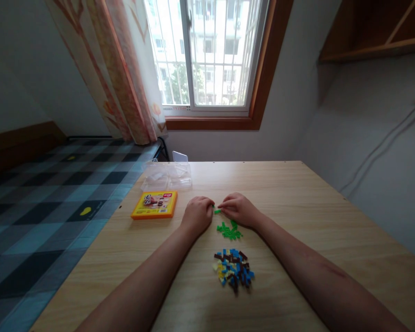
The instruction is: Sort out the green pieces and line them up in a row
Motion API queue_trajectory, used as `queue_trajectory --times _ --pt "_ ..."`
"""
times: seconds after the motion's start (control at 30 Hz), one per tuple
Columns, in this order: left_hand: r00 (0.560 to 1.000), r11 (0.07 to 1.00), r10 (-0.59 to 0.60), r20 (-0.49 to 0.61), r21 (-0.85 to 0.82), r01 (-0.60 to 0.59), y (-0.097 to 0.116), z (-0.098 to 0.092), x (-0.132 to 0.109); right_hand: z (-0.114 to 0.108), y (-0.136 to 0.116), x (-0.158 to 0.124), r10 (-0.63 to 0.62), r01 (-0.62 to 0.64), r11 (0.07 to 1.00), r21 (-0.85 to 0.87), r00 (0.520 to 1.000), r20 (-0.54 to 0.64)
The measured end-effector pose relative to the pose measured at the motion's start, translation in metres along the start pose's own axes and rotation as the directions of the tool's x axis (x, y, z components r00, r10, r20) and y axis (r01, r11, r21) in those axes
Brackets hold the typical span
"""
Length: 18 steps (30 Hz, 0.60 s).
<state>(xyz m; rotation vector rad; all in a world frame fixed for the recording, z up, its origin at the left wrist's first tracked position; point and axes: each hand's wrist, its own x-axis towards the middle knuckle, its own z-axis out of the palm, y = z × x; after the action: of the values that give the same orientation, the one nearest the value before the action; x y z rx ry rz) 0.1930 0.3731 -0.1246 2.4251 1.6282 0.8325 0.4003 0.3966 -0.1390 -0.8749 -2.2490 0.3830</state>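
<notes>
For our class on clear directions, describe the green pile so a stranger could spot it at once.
On the wooden table before the window, find the left hand and right hand. Nearer the viewer lies the green pile of little bricks. It is all green, while the larger neighbouring pile mixes blue, brown and yellow.
</notes>
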Motion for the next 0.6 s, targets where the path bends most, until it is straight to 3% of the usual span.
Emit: queue_trajectory --times 0.17,0.6 --pt "1.000 1.000 0.001 0.014 0.023 -0.002 0.0008 0.0000 0.0024 0.0019 0.0002 0.0022 -0.044 0.046 0.996 -0.080 0.998 0.035" --pt "0.999 0.999 0.027 0.037 0.031 -0.028 -0.0008 -0.0011 0.0009 0.0000 0.0085 -0.0003 0.007 0.000 0.970 -0.242 1.000 0.028"
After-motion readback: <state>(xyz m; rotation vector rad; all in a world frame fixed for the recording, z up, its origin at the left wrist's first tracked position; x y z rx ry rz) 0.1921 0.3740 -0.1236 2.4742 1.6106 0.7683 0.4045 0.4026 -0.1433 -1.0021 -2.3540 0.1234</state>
